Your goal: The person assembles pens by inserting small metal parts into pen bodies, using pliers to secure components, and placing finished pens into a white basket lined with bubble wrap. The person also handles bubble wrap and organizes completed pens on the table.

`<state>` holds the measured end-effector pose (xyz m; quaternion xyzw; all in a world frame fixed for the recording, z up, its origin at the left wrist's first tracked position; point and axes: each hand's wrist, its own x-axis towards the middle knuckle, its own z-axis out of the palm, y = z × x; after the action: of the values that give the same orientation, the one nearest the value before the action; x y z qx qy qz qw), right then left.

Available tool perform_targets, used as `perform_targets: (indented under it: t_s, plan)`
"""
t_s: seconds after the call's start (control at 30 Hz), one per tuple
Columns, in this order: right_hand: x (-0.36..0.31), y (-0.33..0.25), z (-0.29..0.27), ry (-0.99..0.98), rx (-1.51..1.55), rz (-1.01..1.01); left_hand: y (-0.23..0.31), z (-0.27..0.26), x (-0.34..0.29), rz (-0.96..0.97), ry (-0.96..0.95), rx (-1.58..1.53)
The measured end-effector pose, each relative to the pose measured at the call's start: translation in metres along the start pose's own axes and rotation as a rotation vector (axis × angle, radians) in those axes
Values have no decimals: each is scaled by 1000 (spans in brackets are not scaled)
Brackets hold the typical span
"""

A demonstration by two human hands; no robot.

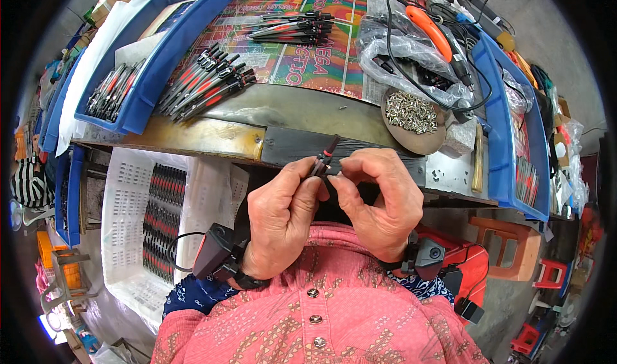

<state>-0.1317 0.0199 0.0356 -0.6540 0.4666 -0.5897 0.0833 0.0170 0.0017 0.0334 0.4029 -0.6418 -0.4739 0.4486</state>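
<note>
My left hand [279,213] pinches a slim black tool [332,147] with a red band near its tip, held pointing up and away just beyond the table's near edge. My right hand [379,190] has thumb and forefinger closed together beside the tool's lower part. A tiny shiny spot shows between the hands, but what the right fingertips hold is hidden. Similar black, grey and red tools lie in a fanned pile [205,84] on the table to the left, and another pile [292,28] lies farther back.
A round dish of small silver metal pieces [411,112] stands right of my hands. Behind it are an orange-and-black power screwdriver [429,33] with a cable and plastic bags. Blue bins [144,100] flank the table. A white crate [119,235] with rows of tools sits lower left.
</note>
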Motion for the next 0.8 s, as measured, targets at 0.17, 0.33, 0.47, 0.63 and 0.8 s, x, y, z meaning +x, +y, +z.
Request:
perform_targets:
  t_s: [0.17, 0.33, 0.47, 0.63, 0.8]
  plan:
    - [3, 4, 6, 28, -86, -106, -1, 2, 0, 34, -8, 25]
    - [1, 5, 9, 36, -123, -103, -4, 3, 1, 51, -13, 36]
    - [0, 6, 10, -2, -115, -52, -5, 4, 0, 48, -5, 38]
    - [0, 9, 10, -44, -79, -25, -5, 3, 0, 92, 9, 100]
    - [-3, 6, 12, -57, 6, 185, -7, 6, 1, 137, 64, 99]
